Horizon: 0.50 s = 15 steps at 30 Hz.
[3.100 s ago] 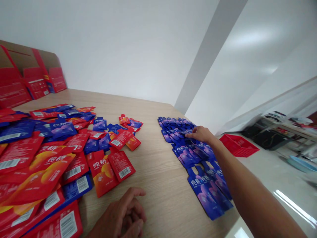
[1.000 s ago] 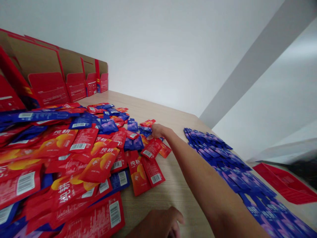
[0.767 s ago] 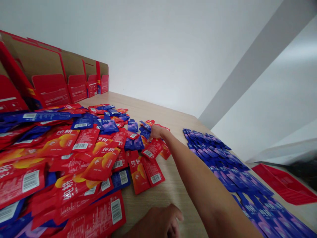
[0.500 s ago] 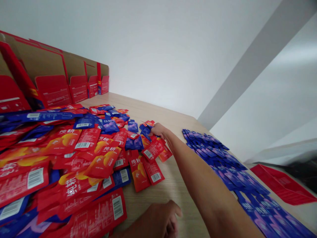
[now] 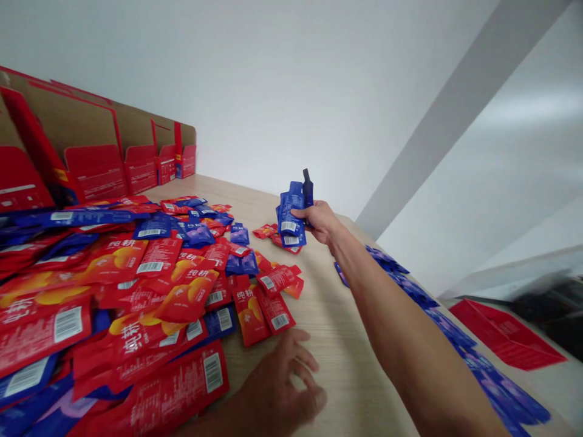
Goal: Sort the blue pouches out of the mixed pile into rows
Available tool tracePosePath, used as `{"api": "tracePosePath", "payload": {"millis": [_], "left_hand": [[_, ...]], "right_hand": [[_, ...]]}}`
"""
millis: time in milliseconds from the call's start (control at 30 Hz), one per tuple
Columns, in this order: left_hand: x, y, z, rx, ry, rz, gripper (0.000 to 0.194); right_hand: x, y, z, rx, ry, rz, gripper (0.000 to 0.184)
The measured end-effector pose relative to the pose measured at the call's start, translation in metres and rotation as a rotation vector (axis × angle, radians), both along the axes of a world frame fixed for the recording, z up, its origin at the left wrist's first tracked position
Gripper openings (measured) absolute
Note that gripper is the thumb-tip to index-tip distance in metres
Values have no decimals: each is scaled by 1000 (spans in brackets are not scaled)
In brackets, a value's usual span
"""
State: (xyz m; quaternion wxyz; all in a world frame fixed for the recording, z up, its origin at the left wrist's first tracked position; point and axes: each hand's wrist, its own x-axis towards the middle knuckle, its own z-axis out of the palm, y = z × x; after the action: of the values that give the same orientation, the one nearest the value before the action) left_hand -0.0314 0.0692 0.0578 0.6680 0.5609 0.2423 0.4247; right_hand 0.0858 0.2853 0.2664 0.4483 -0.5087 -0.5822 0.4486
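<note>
My right hand [image 5: 322, 220] is closed on several blue sachets [image 5: 290, 209], raised over the far part of the table; their barcode sides face me. My left hand [image 5: 285, 388] hovers low at the near edge, its fingers apart and curled with nothing in them. Just beyond it lies a red sachet [image 5: 276, 311] with a barcode, at the near right of a big mixed heap of red sachets [image 5: 186, 291] and blue ones. A few red sachets [image 5: 268, 231] lie on the table below the held bunch.
Red cardboard boxes [image 5: 95, 173] with open fronts stand in a row at the back left against the white wall [image 5: 255, 103]. Rows of blue sachets [image 5: 437, 309] lie along the table's right side, partly behind my right forearm. A red bin [image 5: 505, 334] stands past the right edge.
My right hand has lifted several blue sachets from the far end of the heap, up and to the right. My left hand has moved slightly up and its fingers have spread.
</note>
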Motion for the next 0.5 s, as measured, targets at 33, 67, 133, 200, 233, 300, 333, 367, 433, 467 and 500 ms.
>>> {"api": "tracePosePath", "payload": {"millis": [33,67,133,200,233,300,333,367,433,467,500], "left_hand": [[-2,-1,7,-113,-117,37,79],[-5,-2,16,-222,-228,69,84],[-9,-4,34,-388,-389,127,78],[-10,-7,50,-497,-457,156,71],[-10,-8,55,-539,-453,166,70],[-8,-10,61,-598,-395,208,70],[-6,-11,61,-612,-354,236,70],[-5,-11,60,-610,-317,264,70],[-3,-11,56,-563,-270,305,69],[-3,-11,54,-534,-254,319,67],[-3,-10,53,-512,-236,332,66]], "right_hand": [[6,-16,2,-24,14,22,31],[11,-35,0,-62,22,64,33],[21,-76,-15,-172,40,201,37],[27,-116,-39,-290,39,352,37],[28,-133,-52,-317,6,395,35],[27,-161,-75,-240,-149,355,31],[26,-172,-82,-156,-256,289,33],[26,-180,-87,-66,-365,211,37],[29,-191,-89,65,-546,80,44],[32,-195,-88,87,-611,47,45],[36,-199,-85,93,-663,30,44]]}}
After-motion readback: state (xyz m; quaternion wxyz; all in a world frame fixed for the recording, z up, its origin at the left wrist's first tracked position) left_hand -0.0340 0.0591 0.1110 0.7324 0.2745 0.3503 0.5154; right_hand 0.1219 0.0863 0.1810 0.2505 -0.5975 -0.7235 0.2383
